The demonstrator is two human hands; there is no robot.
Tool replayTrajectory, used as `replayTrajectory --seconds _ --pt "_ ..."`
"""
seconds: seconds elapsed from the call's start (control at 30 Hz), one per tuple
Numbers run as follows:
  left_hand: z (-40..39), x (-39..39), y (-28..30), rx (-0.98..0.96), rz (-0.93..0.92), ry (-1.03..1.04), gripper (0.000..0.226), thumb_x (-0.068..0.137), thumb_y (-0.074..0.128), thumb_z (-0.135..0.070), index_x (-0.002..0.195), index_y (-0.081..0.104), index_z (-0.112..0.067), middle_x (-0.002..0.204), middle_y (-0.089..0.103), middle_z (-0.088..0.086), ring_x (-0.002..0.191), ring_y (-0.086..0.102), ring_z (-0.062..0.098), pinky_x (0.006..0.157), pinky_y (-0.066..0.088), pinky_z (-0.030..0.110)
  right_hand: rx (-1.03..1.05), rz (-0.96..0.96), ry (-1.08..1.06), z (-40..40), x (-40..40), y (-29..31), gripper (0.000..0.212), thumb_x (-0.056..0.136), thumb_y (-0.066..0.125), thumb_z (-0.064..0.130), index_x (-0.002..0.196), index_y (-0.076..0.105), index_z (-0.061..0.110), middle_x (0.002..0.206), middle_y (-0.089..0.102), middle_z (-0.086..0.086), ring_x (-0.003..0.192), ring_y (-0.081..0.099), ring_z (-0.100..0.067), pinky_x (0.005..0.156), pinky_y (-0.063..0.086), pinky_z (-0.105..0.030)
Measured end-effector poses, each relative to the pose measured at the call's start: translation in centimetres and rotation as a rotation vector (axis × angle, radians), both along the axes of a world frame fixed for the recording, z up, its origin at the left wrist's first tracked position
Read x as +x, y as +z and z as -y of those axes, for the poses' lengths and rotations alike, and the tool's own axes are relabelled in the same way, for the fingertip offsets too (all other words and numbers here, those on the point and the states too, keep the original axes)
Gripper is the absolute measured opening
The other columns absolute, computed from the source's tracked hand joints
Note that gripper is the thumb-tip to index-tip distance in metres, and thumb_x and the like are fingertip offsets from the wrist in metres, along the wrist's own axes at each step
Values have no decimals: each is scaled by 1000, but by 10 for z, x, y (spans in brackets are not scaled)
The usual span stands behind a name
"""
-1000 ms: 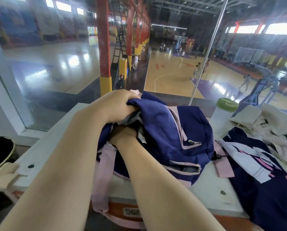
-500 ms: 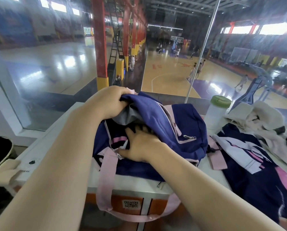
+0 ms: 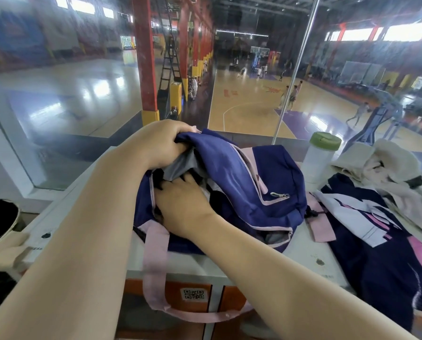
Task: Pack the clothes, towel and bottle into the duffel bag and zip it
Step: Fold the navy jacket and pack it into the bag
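On the white desk (image 3: 300, 251) by the glass, the navy duffel bag (image 3: 273, 192) sits at the middle with its mouth gaping. The left hand (image 3: 156, 143) is clamped on the upper flap, holding it up toward 11 o'clock; the right hand (image 3: 183, 200) lies flat with fingers spread, pushing down on dark cloth inside and gripping nothing.

What worries me is the pink strap (image 3: 156, 256) — it droops off the desk edge at 6 o'clock, and a hard shove into the bag could drag the whole thing that way. If the left hand slackens, the flap would likely fall over the working hand. Loose fabric left near the zipper track looks apt to snag when the bag is zipped.

Out at 3 o'clock wait the green-capped bottle (image 3: 319, 160), the cream towel (image 3: 376, 163) and the navy and pink garment (image 3: 376, 231), all unpacked. The bottle stands upright just beside the bag, so a swing of the flap might tip it.

Against half a second ago, the right hand has slid a little deeper under the flap; the left has kept its grip — the rest lies as it did.
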State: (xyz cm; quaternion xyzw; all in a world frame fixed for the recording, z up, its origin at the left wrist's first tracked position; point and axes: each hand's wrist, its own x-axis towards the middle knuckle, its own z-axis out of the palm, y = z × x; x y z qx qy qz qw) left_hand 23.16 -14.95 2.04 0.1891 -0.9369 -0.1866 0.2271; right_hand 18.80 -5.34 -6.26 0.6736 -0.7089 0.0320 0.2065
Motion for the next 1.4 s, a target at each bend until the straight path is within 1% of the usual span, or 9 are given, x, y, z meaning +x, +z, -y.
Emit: replayTrajectory --seconds 0.13,0.27,0.37,0.53,0.7,0.8,0.97,1.13,1.4 --pt "2 -1 0 -78 -15 50 29 94 52 -10 119 66 -18 102 62 4 97 57 26 84 40 33 -98 288 115 -17 9 6 18 85 58 27 87 68 12 88 66 -6 84 56 -29 81 42 -38" --pt "1 0 0 -181 -32 96 27 90 52 -12 108 68 -23 96 63 4 94 58 33 84 48 46 144 747 56 -38 19 28 11 85 52 23 77 55 18 72 62 -2 64 57 -22 58 49 -32" --pt "-1 1 -1 -222 -93 165 29 85 49 -14 105 67 -26 103 62 6 96 58 36 81 49 50 483 947 -30 -60 25 41 18 94 43 25 85 53 12 66 62 -8 50 59 -20 50 50 -27" --pt "-7 -4 -3 -251 -163 225 31 88 50 -8 109 68 -21 111 60 12 101 56 38 82 47 49 1076 1048 68 -100 20 59 23 97 50 17 112 59 1 73 56 -12 60 55 -22 55 47 -28" --pt "-15 -5 -1 -283 -182 245 32 88 50 -7 109 69 -22 111 58 11 102 55 38 80 46 46 225 974 -198 -100 -28 54 21 91 51 21 99 68 11 79 67 4 70 61 -10 67 48 -22" --pt "-15 -6 -2 -311 -191 237 36 86 50 -3 111 69 -20 109 58 12 101 54 37 77 44 44 65 745 -356 -100 -60 44 41 88 51 25 128 52 15 123 63 -7 112 56 -25 94 42 -30" --pt "-18 -11 -5 -349 -234 249 38 81 49 1 109 66 -17 106 57 10 98 53 35 73 43 43 -214 537 -436 -104 -88 45 55 85 53 20 137 37 13 133 49 -14 123 44 -33 100 39 -35" --pt "-15 -17 -11 -332 -162 237 30 83 51 -3 106 63 -19 105 61 10 93 55 36 72 46 45 -58 581 -480 -89 -81 20 49 84 53 29 129 47 9 125 55 -17 118 49 -36 99 42 -38" --pt "-3 -28 -27 -217 -99 132 24 82 63 -33 104 65 -23 92 64 6 86 60 31 74 51 49 221 784 -461 -54 -43 -6 53 94 45 36 136 32 5 136 46 -24 124 46 -38 97 38 -36"
